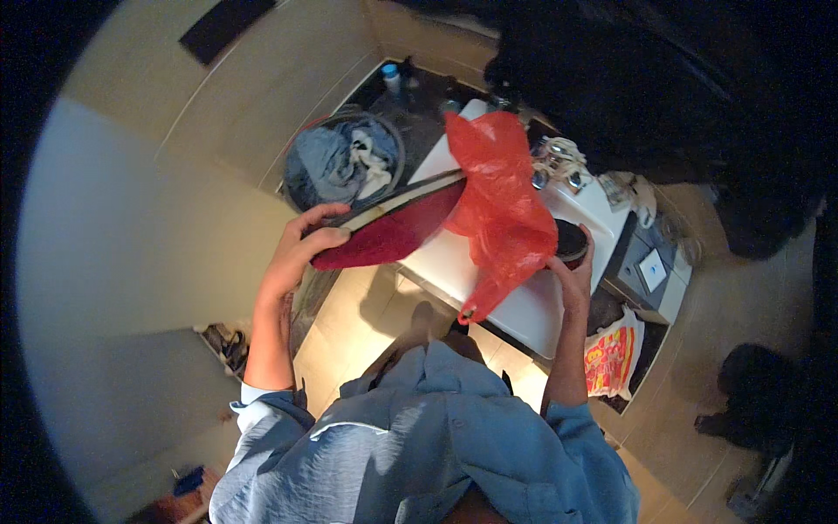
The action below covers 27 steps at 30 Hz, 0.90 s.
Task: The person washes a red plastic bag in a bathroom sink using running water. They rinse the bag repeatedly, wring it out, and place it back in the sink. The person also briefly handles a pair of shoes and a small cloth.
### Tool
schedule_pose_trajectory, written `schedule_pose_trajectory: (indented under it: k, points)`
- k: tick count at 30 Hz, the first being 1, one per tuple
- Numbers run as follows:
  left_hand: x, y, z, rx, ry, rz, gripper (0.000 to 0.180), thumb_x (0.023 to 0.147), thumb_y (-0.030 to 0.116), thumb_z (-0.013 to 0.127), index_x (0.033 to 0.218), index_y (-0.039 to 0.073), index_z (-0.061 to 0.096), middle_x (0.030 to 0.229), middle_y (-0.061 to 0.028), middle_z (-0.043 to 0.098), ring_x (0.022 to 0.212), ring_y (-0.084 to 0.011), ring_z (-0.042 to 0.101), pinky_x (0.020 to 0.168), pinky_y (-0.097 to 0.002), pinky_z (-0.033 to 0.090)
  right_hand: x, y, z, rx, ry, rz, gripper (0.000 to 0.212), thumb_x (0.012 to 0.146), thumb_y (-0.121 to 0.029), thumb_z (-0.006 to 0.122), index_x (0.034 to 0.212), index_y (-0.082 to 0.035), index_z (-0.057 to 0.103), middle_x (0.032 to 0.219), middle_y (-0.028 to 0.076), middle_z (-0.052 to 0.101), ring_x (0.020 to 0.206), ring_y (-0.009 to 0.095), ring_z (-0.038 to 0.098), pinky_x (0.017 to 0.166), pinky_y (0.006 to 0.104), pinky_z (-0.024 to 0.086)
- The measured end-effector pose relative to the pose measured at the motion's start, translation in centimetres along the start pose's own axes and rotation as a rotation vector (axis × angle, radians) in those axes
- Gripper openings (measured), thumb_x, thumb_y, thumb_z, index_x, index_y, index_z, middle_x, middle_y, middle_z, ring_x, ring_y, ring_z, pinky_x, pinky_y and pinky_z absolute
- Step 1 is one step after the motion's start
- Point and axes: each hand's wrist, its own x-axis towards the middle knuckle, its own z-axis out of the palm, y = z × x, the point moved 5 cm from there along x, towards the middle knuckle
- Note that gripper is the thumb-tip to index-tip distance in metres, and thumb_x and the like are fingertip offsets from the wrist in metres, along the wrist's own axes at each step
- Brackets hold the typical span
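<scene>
My left hand (301, 249) grips one end of a shoe (388, 231) with a dark red sole and a pale edge strip, its thumb on the near side. The shoe's far end goes behind or into a crumpled red plastic bag (502, 192). On the bag's other side, my right hand (576, 266) is closed around a dark rounded thing (570, 240) with a paler rim. It looks like the end of a second shoe; the bag hides the rest. The bag hangs between both hands, above a white sink (449, 266).
A round tub (393, 144) with blue and white cloth stands on the dark counter at the left, near a bottle (392, 80) with a blue cap. Behind the sink is the faucet (559, 157). A printed white-and-red bag (615, 358) lies at the lower right, below a small white box (651, 270).
</scene>
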Motion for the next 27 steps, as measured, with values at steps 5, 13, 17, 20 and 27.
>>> schedule_pose_trajectory:
  k: [5,13,17,20,27]
  points:
    - [-6.4,-5.9,-1.2,-0.678,0.223,-0.24,0.039,0.077,0.034,0.062,0.099,0.002,0.057,0.088,-0.015,0.063,0.072,-0.0245,0.062,0.059,-0.0396,0.051,0.9,-1.4,-1.3,-0.297,0.262,0.036,0.07,0.066,-0.014,0.078,0.125,-0.002,0.042,0.109,0.011,0.054,0.098,0.021,0.053,0.087,0.0317,0.043]
    - [-12.3,-11.2,0.3,-1.177,0.273,-0.232,0.064,0.078,0.057,0.049,0.115,0.004,0.047,0.09,-0.0273,0.059,0.049,-0.031,0.052,0.047,-0.0402,0.043,-2.6,-13.5,-6.6,-0.501,0.424,-0.322,0.054,0.076,-0.014,0.069,0.123,0.001,0.046,0.113,0.015,0.055,0.102,0.022,0.053,0.091,0.0342,0.041]
    - [-14.3,-12.7,-0.7,-1.277,0.216,-0.195,0.072,0.08,0.059,0.045,0.123,0.002,0.042,0.097,-0.0375,0.054,0.056,-0.0375,0.056,0.046,-0.0409,0.044,-6.7,-20.4,-4.8,-0.286,0.497,-0.524,0.056,0.079,-0.02,0.065,0.125,0.004,0.044,0.119,0.016,0.052,0.106,0.027,0.052,0.093,0.037,0.04]
    - [-17.1,-14.1,-1.6,-1.417,0.288,-0.165,0.071,0.081,0.057,0.046,0.124,0.002,0.041,0.099,-0.0354,0.054,0.072,-0.0443,0.06,0.046,-0.0445,0.047,-8.3,-21.7,1.8,-0.096,0.307,-0.498,0.066,0.075,-0.03,0.066,0.127,0.004,0.042,0.122,0.016,0.05,0.109,0.029,0.051,0.094,0.0378,0.04]
    - [-24.5,-19.1,-6.4,-1.684,0.279,-0.033,0.068,0.086,0.054,0.039,0.126,0.0,0.041,0.104,-0.0306,0.056,0.082,-0.0432,0.06,0.057,-0.0478,0.052,-11.3,-17.1,22.4,-0.282,-0.353,-0.579,0.077,0.06,-0.036,0.066,0.123,0.005,0.046,0.116,0.017,0.053,0.108,0.028,0.051,0.095,0.0397,0.038]
